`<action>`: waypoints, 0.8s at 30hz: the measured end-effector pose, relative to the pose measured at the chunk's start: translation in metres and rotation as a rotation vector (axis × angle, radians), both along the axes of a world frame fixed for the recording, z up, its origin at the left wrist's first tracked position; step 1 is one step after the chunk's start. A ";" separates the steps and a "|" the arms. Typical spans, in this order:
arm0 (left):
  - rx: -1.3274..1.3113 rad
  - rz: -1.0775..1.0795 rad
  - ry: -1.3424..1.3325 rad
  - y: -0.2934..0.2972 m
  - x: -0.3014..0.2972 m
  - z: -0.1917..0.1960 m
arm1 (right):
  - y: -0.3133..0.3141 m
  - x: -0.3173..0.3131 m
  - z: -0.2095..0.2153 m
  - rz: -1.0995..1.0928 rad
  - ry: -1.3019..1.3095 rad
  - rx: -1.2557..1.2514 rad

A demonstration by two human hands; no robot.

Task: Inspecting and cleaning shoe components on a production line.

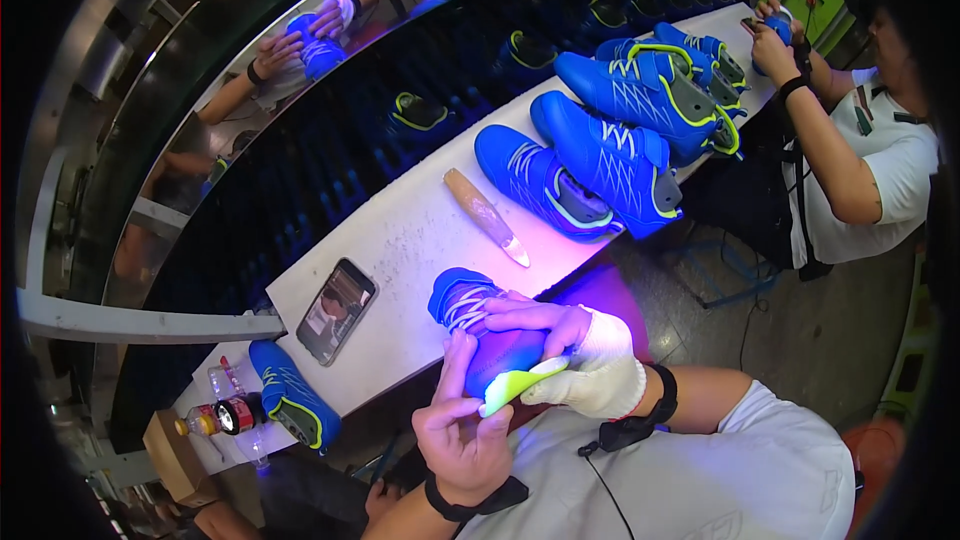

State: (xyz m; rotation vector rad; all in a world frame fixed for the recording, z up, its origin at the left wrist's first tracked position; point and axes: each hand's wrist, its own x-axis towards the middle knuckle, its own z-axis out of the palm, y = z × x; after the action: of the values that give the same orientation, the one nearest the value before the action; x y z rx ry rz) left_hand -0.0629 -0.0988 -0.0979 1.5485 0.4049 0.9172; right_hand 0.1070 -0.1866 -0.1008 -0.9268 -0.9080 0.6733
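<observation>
I hold a blue sports shoe with pale laces over the near edge of the white work board, under violet light. My bare left hand is closed, its fingers pinching the bright yellow-green sole edge. My right hand, in a white glove that leaves the fingertips bare, is closed around the upper and the sole from the other side. Beyond the shoe, a short knife-like tool with a brown handle and pale pointed tip lies on the board.
A phone rests on the white board. Several blue shoes are heaped farther right; another shoe stands left near a bottle. A dark conveyor carries shoes behind. Co-workers handle shoes at far right and across it.
</observation>
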 end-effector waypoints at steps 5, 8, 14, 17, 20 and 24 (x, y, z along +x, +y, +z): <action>0.025 -0.030 -0.015 0.007 -0.006 0.002 | -0.005 0.002 0.005 -0.011 -0.079 -0.065; 0.070 -0.080 0.015 0.021 -0.003 0.020 | -0.007 0.008 0.002 -0.016 -0.179 -0.144; 0.369 -0.199 0.360 0.041 0.001 0.039 | 0.009 0.018 0.011 -0.223 -0.689 -0.122; 0.113 0.027 0.135 0.035 0.002 0.039 | 0.018 0.015 -0.034 -0.294 -0.735 0.001; 0.150 -0.103 0.311 0.051 -0.006 0.061 | 0.023 0.018 -0.043 -0.291 -0.817 0.028; 0.567 -0.378 0.612 0.084 0.011 0.089 | 0.034 0.018 -0.047 -0.275 -0.953 0.126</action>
State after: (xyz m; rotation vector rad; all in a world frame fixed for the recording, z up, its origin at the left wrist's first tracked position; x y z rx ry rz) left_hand -0.0520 -0.0150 -0.0093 2.3361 0.2672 0.2442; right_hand 0.1247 -0.1523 -0.1478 -1.2457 -1.5919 -0.1121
